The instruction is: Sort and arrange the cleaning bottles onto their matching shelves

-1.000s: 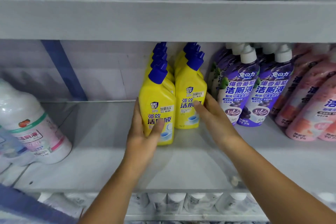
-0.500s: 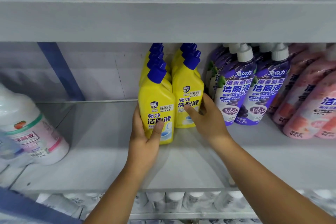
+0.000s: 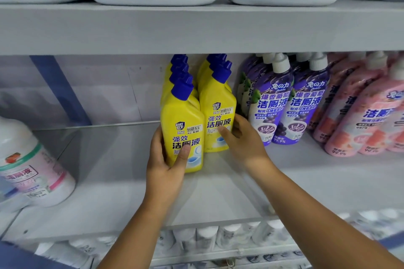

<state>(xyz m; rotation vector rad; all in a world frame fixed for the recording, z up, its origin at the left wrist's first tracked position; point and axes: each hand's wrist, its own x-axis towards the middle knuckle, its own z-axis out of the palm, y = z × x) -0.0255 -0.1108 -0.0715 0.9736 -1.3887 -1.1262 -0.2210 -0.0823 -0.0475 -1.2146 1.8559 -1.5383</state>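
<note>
The left hand (image 3: pixel 166 166) grips the front yellow bottle (image 3: pixel 184 135); the right hand (image 3: pixel 242 137) clasps its neighbour (image 3: pixel 218 116), both mid-shelf (image 3: pixel 218 192). Step: squaring the yellow rows. Next, probably, nudge them level with the purple bottles (image 3: pixel 290 102).

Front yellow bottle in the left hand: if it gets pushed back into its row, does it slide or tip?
The front yellow bottle probably slides: its flat base sits on the smooth shelf. It looks tall and narrow, so a high push may tip it. The left hand grips low, which likely helps. The body looks like rigid plastic, unlikely to buckle.
</note>
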